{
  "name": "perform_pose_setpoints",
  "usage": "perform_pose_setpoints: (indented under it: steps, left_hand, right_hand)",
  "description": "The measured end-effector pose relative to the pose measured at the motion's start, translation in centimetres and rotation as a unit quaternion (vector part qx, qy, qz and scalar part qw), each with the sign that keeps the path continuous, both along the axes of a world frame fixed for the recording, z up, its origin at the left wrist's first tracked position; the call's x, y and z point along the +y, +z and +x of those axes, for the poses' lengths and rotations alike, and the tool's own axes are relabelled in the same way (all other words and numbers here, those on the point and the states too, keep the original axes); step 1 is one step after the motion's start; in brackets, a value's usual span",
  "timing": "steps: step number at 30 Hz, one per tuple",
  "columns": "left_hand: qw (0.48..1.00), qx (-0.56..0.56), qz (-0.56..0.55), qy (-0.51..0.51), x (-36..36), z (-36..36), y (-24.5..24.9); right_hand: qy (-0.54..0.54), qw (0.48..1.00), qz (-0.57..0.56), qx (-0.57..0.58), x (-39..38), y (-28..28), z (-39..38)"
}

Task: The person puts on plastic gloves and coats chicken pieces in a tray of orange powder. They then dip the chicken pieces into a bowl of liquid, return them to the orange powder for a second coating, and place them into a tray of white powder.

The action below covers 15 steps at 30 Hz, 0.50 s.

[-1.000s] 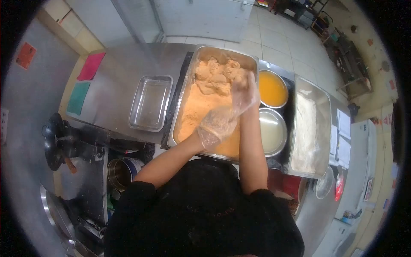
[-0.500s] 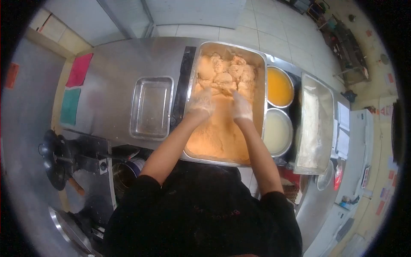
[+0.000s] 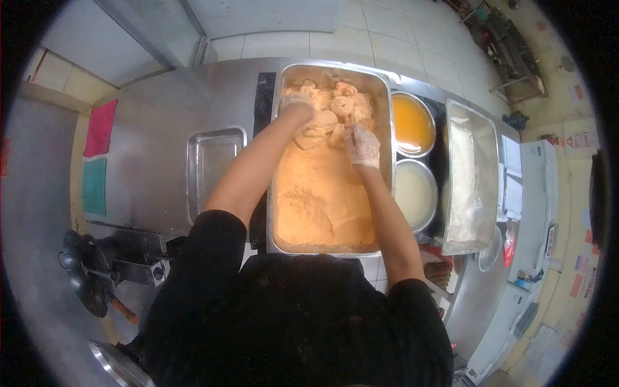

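A deep metal tray (image 3: 393, 129) holds orange powder (image 3: 322, 193), with coated lumpy pieces (image 3: 345, 103) heaped at its far end. My left hand (image 3: 298, 106), in a clear glove, reaches into the heap at the far left; its fingers are mostly hidden among the pieces. Also gloved, my right hand (image 3: 363, 145) is at the near right edge of the heap, its fingers curled against a coated piece.
Right of the tray stand a bowl of orange liquid (image 3: 412, 122), a bowl of pale liquid (image 3: 414, 193) and a long metal pan with white powder (image 3: 461, 187). A shallow metal tray (image 3: 215, 164) lies to the left, beyond it pink (image 3: 100, 129) and green cloths (image 3: 94, 186).
My left hand has moved forward to the far left of the heap. My right hand has stayed near its edge, with fingers now curled in. The view has shifted slightly.
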<state>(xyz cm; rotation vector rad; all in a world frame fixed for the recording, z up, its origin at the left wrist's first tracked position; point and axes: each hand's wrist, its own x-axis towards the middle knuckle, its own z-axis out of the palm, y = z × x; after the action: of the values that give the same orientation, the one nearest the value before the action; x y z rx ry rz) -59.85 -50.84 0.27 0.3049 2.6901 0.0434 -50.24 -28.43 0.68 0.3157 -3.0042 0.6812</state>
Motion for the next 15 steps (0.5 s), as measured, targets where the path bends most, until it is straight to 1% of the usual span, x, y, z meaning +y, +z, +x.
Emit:
perform_pose_setpoints:
  steps: [1, 2, 3, 4, 5, 6, 7, 8, 9, 10, 11, 12, 13, 14, 15]
  left_hand:
    - [1.0, -0.003, -0.001, 0.002, 0.0, 0.2, -0.5]
    - [0.999, -0.015, -0.033, -0.004, -0.1, 0.3, -0.9]
    - [0.998, -0.027, -0.064, -0.008, 0.0, 0.5, -1.1]
    - [0.997, -0.031, -0.067, -0.004, 0.4, 1.5, 0.1]
    - [0.998, -0.015, -0.068, -0.011, 0.8, 2.7, 1.3]
    - [0.997, 0.001, -0.069, -0.019, 1.0, 3.5, 1.9]
    - [0.997, -0.003, -0.074, -0.013, 1.1, 4.0, 0.7]
    - [0.993, 0.05, 0.026, 0.103, 1.2, 4.7, -0.8]
    - [0.963, 0.104, 0.124, 0.217, 1.2, 5.3, -1.8]
    - [0.963, 0.103, 0.118, 0.22, 1.4, 6.1, -1.1]
    - [0.958, 0.079, 0.125, 0.245, 1.8, 7.0, -0.5]
    - [0.952, 0.058, 0.134, 0.269, 2.1, 7.8, 0.5]
    - [0.951, 0.06, 0.131, 0.272, 2.1, 8.4, 1.2]
    - [0.965, 0.03, 0.114, 0.236, 1.9, 9.3, 1.8]
    - [0.975, 0.0, 0.099, 0.199, 1.9, 10.2, 2.4]
  right_hand:
    - [0.023, 0.999, -0.023, 0.008, 0.1, 0.3, 0.0]
    - [0.026, 0.999, -0.026, 0.005, -0.1, 0.5, 0.2]
    - [0.018, 0.999, 0.026, -0.016, -0.5, 0.7, 0.7]
    - [0.011, 0.996, 0.078, -0.038, -0.9, 1.4, 1.1]
    - [0.017, 0.996, 0.074, -0.04, -1.1, 2.2, 1.0]
    - [0.055, 0.99, 0.073, -0.11, -1.4, 3.6, 0.8]
    - [0.094, 0.977, 0.072, -0.178, -1.5, 4.2, 0.7]
    - [0.1, 0.976, 0.068, -0.181, -1.2, 3.0, 0.5]
    - [0.141, 0.978, 0.07, -0.136, -0.9, 1.0, 0.2]
    - [0.18, 0.977, 0.071, -0.09, -0.7, -0.1, 0.1]
    - [0.185, 0.976, 0.066, -0.09, -0.5, -1.0, -0.3]
    - [0.163, 0.982, 0.026, -0.088, -0.3, -1.4, -0.7]
    - [0.141, 0.986, -0.013, -0.085, -0.3, -1.1, -1.0]
    - [0.145, 0.986, -0.014, -0.084, 0.1, -0.8, -0.8]
    - [0.142, 0.988, -0.026, -0.062, 0.7, 0.6, -0.3]
